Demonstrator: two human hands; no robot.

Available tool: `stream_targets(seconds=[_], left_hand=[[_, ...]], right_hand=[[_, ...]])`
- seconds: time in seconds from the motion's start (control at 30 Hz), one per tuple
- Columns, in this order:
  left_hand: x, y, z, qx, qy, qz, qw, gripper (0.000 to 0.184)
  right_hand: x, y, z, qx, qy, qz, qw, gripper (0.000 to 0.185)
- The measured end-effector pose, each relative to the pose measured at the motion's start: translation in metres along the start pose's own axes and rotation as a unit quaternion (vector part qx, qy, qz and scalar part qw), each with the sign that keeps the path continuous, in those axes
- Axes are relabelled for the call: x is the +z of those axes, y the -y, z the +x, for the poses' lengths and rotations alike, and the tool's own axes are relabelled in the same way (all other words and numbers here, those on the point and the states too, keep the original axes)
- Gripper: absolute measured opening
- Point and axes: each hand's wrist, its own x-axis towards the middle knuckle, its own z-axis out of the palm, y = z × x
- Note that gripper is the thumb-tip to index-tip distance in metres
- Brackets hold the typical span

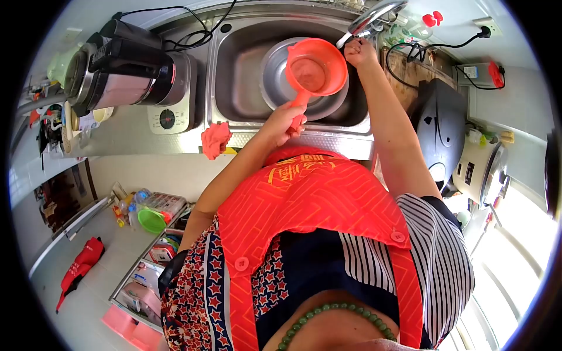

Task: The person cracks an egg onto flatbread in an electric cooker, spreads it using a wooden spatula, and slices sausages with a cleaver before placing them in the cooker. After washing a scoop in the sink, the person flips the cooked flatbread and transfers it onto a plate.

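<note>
My left hand (283, 124) is wrapped around the handle of a red plastic water dipper (325, 52). The dipper's bowl is over a round metal basin (272, 88) that sits in the steel sink (237, 76). What the bowl contains is hard to make out. My right hand (359, 52) is closed beside the white tip of the faucet (374, 16), at the sink's right side. Its curled fingers hide whatever they may hold, and I cannot tell whether they touch the spout.
A blender-like machine (126, 82) stands left of the sink, with a black cord behind it. A crumpled red cloth (216, 140) lies at the counter's front edge. On the right are a wooden board (404, 67), a dark appliance (439, 128) and a rice cooker (477, 172).
</note>
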Motion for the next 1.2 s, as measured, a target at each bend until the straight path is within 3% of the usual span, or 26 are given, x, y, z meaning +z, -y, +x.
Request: stream_targets(seconds=[0.23,0.37,0.47,0.5,0.6,0.63,0.67,0.73,0.83,1.0,1.03,1.2], left_hand=[[0.009,0.004,0.005,0.009,-0.003,-0.006,1.0,0.028],[0.014,-0.001,0.008,0.048,-0.036,0.047,0.997,0.025],[0.013,-0.007,0.016,0.101,-0.076,0.111,0.986,0.024],[0.012,-0.009,0.017,0.12,-0.096,0.139,0.978,0.024],[0.0,-0.005,0.009,0.178,-0.134,0.184,0.957,0.023],[-0.005,-0.002,0.004,0.197,-0.144,0.192,0.951,0.023],[-0.009,0.002,-0.003,0.157,-0.145,0.151,0.965,0.023],[-0.011,0.014,-0.017,0.074,-0.144,0.069,0.984,0.024],[-0.014,0.026,-0.007,0.067,-0.084,-0.002,0.994,0.024],[-0.017,-0.004,0.016,0.102,-0.087,-0.044,0.99,0.024],[-0.023,-0.004,0.018,0.103,-0.095,-0.056,0.989,0.028],[-0.022,0.034,0.011,0.032,-0.048,-0.158,0.986,0.045]], right_hand=[[0.0,0.025,-0.001,0.115,0.014,0.084,0.99,0.032],[0.007,0.058,-0.004,0.192,-0.031,0.18,0.964,0.034],[0.007,0.051,-0.007,0.178,-0.024,0.17,0.969,0.034],[0.004,0.043,-0.008,0.155,0.016,0.163,0.974,0.043],[-0.001,0.019,-0.021,0.035,-0.011,0.054,0.998,0.06],[-0.008,0.01,-0.025,0.043,-0.005,0.026,0.999,0.077],[-0.016,-0.002,-0.03,0.014,-0.026,-0.007,1.0,0.067],[-0.038,-0.017,-0.04,0.056,-0.057,-0.068,0.994,0.051],[-0.062,-0.047,-0.062,0.052,-0.113,-0.126,0.984,0.036],[-0.064,-0.107,-0.088,0.031,-0.113,-0.269,0.956,0.031],[-0.064,-0.115,-0.091,0.045,-0.071,-0.324,0.942,0.028],[-0.031,-0.162,-0.121,0.093,-0.078,-0.541,0.832,0.028]])
